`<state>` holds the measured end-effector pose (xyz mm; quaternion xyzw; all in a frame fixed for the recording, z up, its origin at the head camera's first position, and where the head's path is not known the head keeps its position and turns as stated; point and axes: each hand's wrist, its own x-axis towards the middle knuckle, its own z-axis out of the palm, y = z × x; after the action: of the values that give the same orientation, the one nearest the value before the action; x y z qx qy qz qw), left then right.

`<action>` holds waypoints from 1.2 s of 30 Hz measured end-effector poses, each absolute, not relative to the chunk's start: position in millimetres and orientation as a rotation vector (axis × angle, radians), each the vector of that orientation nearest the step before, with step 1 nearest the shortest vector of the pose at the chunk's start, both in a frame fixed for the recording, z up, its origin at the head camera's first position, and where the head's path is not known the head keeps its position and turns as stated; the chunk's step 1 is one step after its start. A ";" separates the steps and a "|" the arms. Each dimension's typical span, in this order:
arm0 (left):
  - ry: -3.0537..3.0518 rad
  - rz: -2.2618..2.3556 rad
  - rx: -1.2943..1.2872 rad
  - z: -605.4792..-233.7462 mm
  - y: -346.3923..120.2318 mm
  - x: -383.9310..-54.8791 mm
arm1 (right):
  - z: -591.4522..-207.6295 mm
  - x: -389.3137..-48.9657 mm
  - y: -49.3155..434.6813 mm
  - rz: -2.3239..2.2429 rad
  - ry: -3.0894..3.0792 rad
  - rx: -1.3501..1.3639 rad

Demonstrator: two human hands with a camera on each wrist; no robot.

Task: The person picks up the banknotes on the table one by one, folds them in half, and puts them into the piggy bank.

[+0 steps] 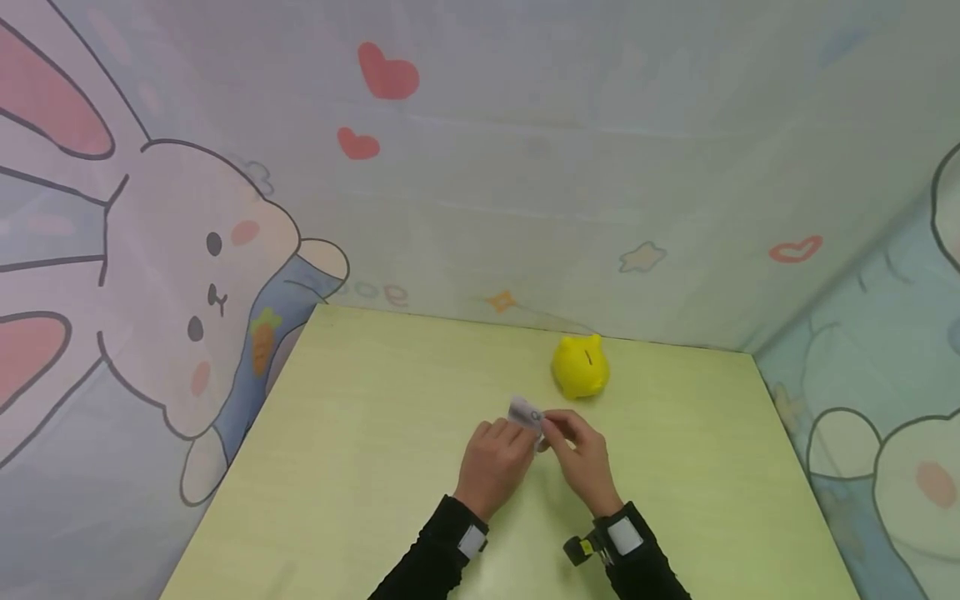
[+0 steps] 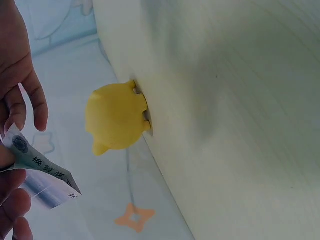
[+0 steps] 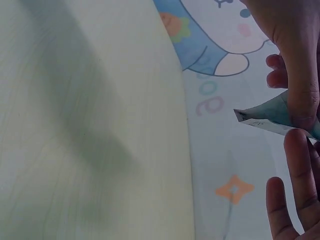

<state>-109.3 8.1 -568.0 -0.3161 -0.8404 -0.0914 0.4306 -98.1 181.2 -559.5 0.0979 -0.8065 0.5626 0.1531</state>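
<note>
A small printed paper banknote (image 1: 523, 412), grey-white and green with Chinese characters, is folded and held above the table between both hands. My left hand (image 1: 492, 467) grips it, thumb on its face and fingers curled behind. My right hand (image 1: 583, 460) pinches the note's right end between thumb and index finger, its other fingers hanging loose. The note's free folded corner sticks out in both wrist views. Just beyond the hands stands a yellow piggy bank (image 1: 581, 367) with a dark slot on top; in the left wrist view its little feet rest on the table.
The pale yellow-green table (image 1: 360, 467) reaches back to a cloth backdrop (image 1: 510, 183) with hearts, stars and a cartoon rabbit. A second printed cloth (image 1: 870, 350) hangs along the right side. A small camera (image 1: 579, 549) is strapped at the right wrist.
</note>
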 end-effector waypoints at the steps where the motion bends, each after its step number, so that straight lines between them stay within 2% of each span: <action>1: -2.098 -0.233 -0.785 -567.0 7.9 -109.1 | -559.3 -98.2 181.0 1.618 -2.316 0.275; 13: -2.156 -0.529 -0.766 -568.7 3.3 -109.2 | -564.1 -101.8 185.5 1.589 -2.253 0.246; 25: -2.242 -1.372 -0.539 -558.0 -10.3 -129.8 | -550.9 -101.5 188.8 1.515 -2.237 0.327; 30: -2.297 -1.649 -0.593 -550.8 -10.4 -134.4 | -546.4 -100.5 188.8 1.524 -2.254 0.355; 36: -2.301 -1.680 -0.650 -548.1 -7.2 -135.6 | -543.9 -101.3 188.5 1.470 -2.295 0.396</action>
<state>-135.6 -7.2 -548.1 -0.2210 -0.7827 -0.5714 0.1097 -101.3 188.5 -543.9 0.1412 -0.8178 0.5237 0.1925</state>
